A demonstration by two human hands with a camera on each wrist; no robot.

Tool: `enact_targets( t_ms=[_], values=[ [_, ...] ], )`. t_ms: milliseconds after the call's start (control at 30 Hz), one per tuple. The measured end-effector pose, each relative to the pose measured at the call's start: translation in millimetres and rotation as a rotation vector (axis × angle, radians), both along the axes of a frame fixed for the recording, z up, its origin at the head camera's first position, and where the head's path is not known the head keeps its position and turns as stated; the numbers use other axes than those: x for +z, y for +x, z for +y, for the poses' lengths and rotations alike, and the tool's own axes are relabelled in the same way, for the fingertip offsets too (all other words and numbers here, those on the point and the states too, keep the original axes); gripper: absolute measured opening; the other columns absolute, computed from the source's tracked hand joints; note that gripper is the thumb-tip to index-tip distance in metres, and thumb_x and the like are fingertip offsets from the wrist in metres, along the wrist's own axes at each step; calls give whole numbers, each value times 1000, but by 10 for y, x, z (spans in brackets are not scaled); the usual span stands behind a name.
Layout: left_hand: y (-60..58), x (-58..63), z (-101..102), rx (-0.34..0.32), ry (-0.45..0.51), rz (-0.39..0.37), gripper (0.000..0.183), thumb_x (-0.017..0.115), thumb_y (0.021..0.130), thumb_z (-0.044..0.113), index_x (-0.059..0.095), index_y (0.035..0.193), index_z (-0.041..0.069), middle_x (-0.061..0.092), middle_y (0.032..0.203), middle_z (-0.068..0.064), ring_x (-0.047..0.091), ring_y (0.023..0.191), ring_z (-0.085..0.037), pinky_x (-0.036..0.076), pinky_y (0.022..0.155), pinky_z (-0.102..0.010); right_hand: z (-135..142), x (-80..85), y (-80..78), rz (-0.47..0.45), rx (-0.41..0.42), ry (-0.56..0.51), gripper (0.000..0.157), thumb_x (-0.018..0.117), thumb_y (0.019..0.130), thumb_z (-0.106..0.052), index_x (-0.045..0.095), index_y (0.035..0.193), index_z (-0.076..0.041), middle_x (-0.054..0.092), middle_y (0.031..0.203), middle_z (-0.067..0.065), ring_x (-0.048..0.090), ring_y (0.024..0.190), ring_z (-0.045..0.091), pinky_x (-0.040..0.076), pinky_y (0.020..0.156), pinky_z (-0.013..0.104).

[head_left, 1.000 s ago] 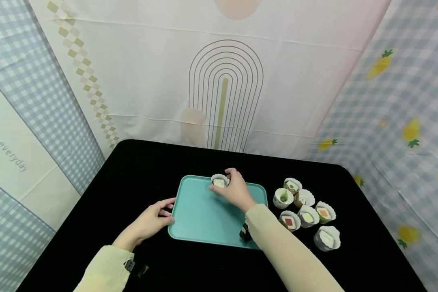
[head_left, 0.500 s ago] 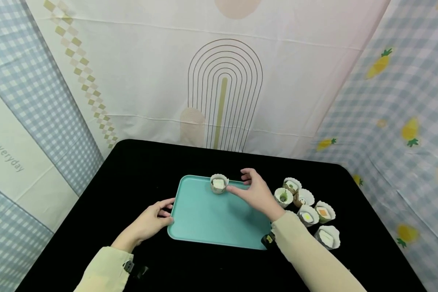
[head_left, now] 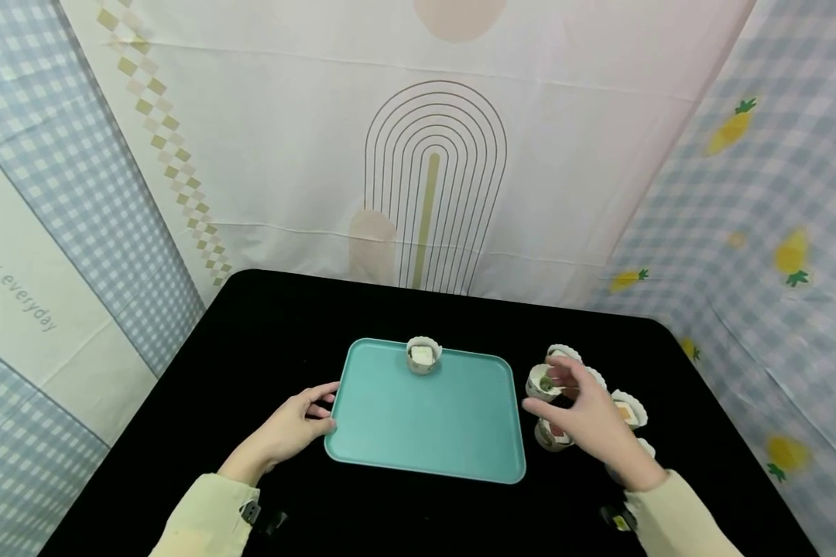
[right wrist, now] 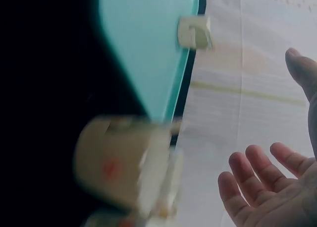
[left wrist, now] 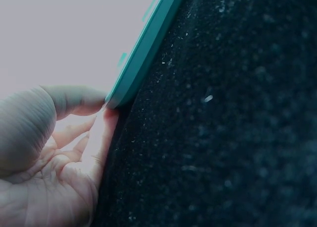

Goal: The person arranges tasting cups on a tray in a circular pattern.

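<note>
My left hand pinches the left edge of a turquoise tray, thumb and fingertips meeting at its rim in the left wrist view. A scalloped paper baking cup with a white block in it stands near the tray's back edge. Over the group of similar cups on the right hovers my right hand, fingers spread and nothing between them. Just left of its fingers is a cup with something green inside. A cup with a red patch sits below the thumb. The hand covers parts of several others.
A cup with an orange patch stands right of the hand. All this is on a black-covered table. A patterned cloth hangs behind it, with checked cloths at the sides.
My right hand has let go of the cup at the tray's back edge and moved right, off the tray, to above the other cups. The left hand stays at the rim.
</note>
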State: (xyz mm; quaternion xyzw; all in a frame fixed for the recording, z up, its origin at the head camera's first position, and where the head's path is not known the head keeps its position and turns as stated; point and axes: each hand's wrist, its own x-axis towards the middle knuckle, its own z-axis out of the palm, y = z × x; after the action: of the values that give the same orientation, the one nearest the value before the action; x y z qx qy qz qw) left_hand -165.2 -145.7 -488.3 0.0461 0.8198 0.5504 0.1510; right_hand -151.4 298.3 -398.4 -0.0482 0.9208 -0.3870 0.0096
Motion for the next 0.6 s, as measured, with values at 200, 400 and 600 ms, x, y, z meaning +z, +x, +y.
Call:
enact_targets(
  t_ms=[200,400,600],
  values=[
    [-12,-22,8,-3,-2,11,62,67,89,10,44,146,22,49,129,-2,52,103,-19,47,79,-37,477,-32,304,174,-64,89,70,75,85,-34,42,142,-10,55,121,8,53,107,18,43,88,25],
    [-11,-19,19,-3,-8,13,63,67,89,10,44,146,22,49,129,-2,52,103,-19,47,79,-37,914,-93,515,174,-134,123,65,75,85,-32,47,138,-8,55,120,11,49,99,-4,39,78,10],
    [-9,-35,-11,-13,-16,17,62,66,90,11,43,147,24,49,130,-1,52,105,-19,48,80,-37,1232,-333,640,67,-165,88,65,74,87,-27,43,137,1,50,124,20,48,95,-8,42,74,12]
  ],
)
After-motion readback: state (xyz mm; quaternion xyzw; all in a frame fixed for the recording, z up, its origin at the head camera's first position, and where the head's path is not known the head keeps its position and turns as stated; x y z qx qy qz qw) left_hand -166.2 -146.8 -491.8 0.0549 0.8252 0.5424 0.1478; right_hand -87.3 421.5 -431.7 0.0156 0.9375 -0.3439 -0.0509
